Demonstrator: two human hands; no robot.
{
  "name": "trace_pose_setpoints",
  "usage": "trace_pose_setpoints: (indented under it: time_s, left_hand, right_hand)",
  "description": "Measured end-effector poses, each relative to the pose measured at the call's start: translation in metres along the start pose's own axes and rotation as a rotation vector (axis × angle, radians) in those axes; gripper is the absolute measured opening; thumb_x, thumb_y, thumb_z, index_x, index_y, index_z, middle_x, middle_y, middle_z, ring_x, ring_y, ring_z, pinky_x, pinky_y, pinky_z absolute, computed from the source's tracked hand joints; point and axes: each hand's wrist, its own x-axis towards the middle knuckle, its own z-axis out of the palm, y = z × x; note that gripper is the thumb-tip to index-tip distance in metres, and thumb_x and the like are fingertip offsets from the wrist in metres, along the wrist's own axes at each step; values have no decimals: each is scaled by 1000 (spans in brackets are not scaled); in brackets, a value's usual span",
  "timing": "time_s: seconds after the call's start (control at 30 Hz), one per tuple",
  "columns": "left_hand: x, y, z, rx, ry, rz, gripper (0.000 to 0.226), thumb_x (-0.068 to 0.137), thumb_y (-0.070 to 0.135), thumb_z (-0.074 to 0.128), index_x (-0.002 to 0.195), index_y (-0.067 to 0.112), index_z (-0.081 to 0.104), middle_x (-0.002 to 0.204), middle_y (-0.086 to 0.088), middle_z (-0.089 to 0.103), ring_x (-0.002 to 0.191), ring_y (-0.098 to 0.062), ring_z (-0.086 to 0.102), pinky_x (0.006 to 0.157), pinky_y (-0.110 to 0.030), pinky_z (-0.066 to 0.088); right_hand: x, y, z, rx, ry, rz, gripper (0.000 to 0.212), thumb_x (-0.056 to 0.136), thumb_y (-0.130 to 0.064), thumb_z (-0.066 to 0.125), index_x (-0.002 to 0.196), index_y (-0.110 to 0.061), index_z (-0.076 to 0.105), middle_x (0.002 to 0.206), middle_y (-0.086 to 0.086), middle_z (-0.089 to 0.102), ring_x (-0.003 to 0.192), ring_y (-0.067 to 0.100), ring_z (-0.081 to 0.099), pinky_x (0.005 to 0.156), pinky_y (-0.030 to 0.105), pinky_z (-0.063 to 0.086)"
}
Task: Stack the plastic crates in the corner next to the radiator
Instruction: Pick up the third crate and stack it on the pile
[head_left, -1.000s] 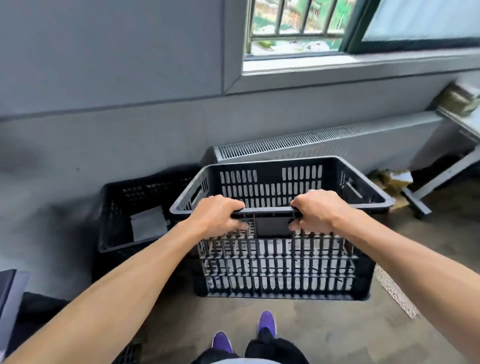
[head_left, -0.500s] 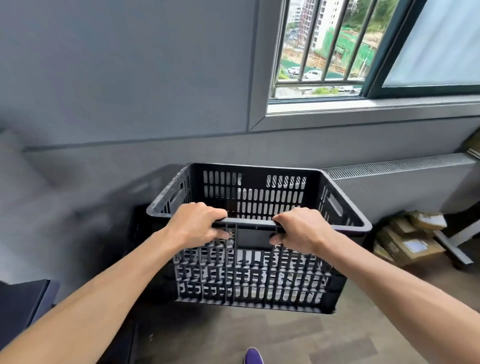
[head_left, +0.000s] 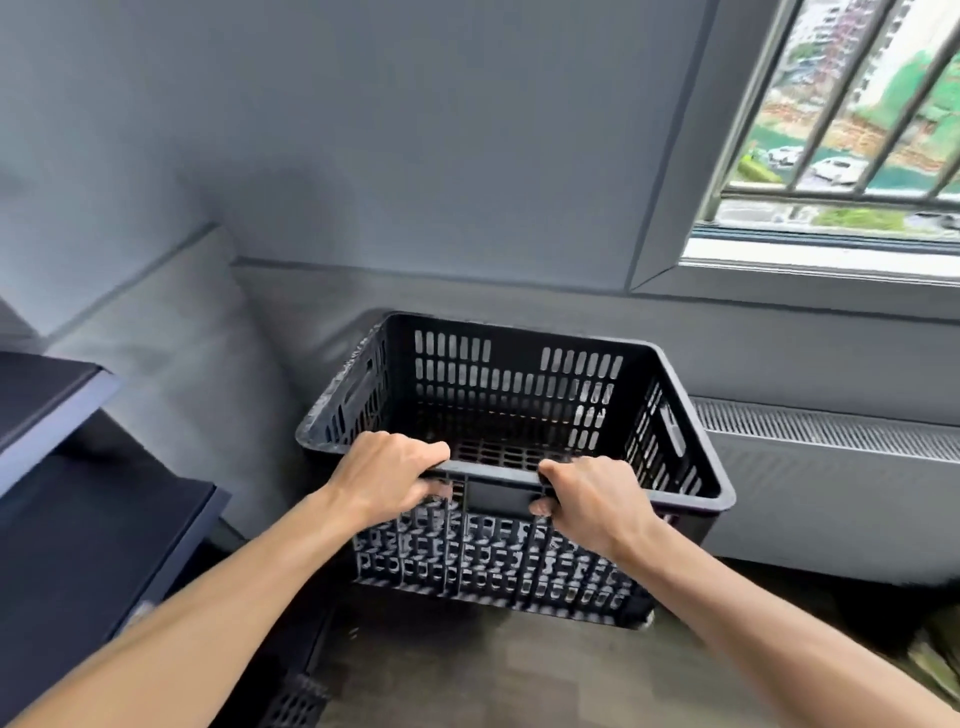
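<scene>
- Has lifted the black plastic crate (head_left: 519, 395) and swung it left since a second ago: back then low in front of the radiator (head_left: 831, 467), now up in the corner of the grey wall (head_left: 415, 156), just left of the radiator's end.
- Has lost from view the second crate with the sheet of paper in it, and the purple shoes, both seen a second ago.
- Has kept the same two-handed hold on the near rim throughout.
- Grips that rim with the left hand (head_left: 387, 475), fingers curled round the top edge, forearm stretched out from the lower left.
- Grips the same rim with the right hand (head_left: 592, 501), fingers wrapped over the edge and thumb tip showing just beneath it.
- Leaves a plain, unslotted panel of the near wall showing between the two hands.
- Holds the crate upright, open top up, turned slightly so its right corner points toward the radiator; shows the slotted bottom through the opening.
- Cannot tell whether the base rests on anything: only dark blur beneath it.
- Stands close to a dark cabinet (head_left: 78, 519) on the left, apart from the crate.
- Looks past a barred window (head_left: 841, 130) at the upper right, above the radiator.
- Shows brownish floor (head_left: 519, 675) below the crate, and a perforated black piece (head_left: 296, 701) at the bottom edge, too little of it in view to name.
</scene>
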Motion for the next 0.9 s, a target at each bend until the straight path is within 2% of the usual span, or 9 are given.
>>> trace_pose_setpoints:
  time_s: [0.1, 0.2, 0.3, 0.47, 0.6, 0.7, 0.9]
  left_hand:
    - [-8, -15, 8, 13, 40, -44, 45, 81, 63, 60, 76, 26, 36, 56, 9, 51, 52, -16, 57, 50, -28, 40]
    - [-13, -34, 13, -6, 49, -91, 44, 80, 63, 63, 75, 25, 41, 52, 12, 41, 47, -12, 46, 49, -26, 38]
    - [-15, -53, 19, 14, 44, -102, 42, 80, 62, 64, 77, 24, 47, 53, 12, 43, 48, -11, 49, 50, -26, 38]
    - [-12, -96, 41, 28, 72, -61, 45, 76, 64, 66, 73, 25, 44, 50, 12, 42, 41, -6, 39, 45, -21, 25]
    - [-2, -138, 62, -12, 82, -36, 46, 73, 63, 69, 73, 25, 45, 49, 11, 43, 39, -5, 40, 40, -21, 30]
    - [10, -166, 78, -54, 92, 0, 44, 72, 62, 70, 76, 25, 47, 50, 10, 45, 39, -7, 45, 38, -23, 34]
    - [36, -187, 104, -78, 120, 49, 42, 68, 56, 78, 75, 23, 54, 50, 9, 48, 39, -8, 49, 36, -23, 37]
  right_hand:
    - [18, -7, 3, -22, 3, -56, 32, 94, -50, 51, 104, -20, 56, 88, 5, 71, 83, 30, 69, 61, 35, 42]
    - [38, -17, 7, -2, 3, -90, 32, 94, -50, 52, 102, -19, 56, 85, 4, 71, 82, 31, 69, 64, 36, 48]
    - [58, -27, 14, 14, -3, -103, 33, 94, -51, 52, 101, -19, 55, 83, 3, 71, 80, 30, 68, 62, 36, 47]
    - [96, -47, 32, 3, -27, -85, 34, 94, -53, 51, 100, -20, 54, 82, 1, 70, 79, 28, 68, 64, 36, 51]
    - [130, -65, 45, -8, -45, -49, 36, 94, -55, 50, 103, -20, 55, 83, 1, 71, 80, 28, 69, 65, 35, 52]
    - [153, -73, 54, -51, -42, -11, 37, 95, -55, 47, 107, -20, 53, 86, 2, 72, 81, 29, 69, 61, 34, 45]
    - [176, -75, 72, -86, -76, 64, 35, 97, -51, 45, 114, -21, 50, 90, 1, 72, 82, 28, 70, 60, 36, 41]
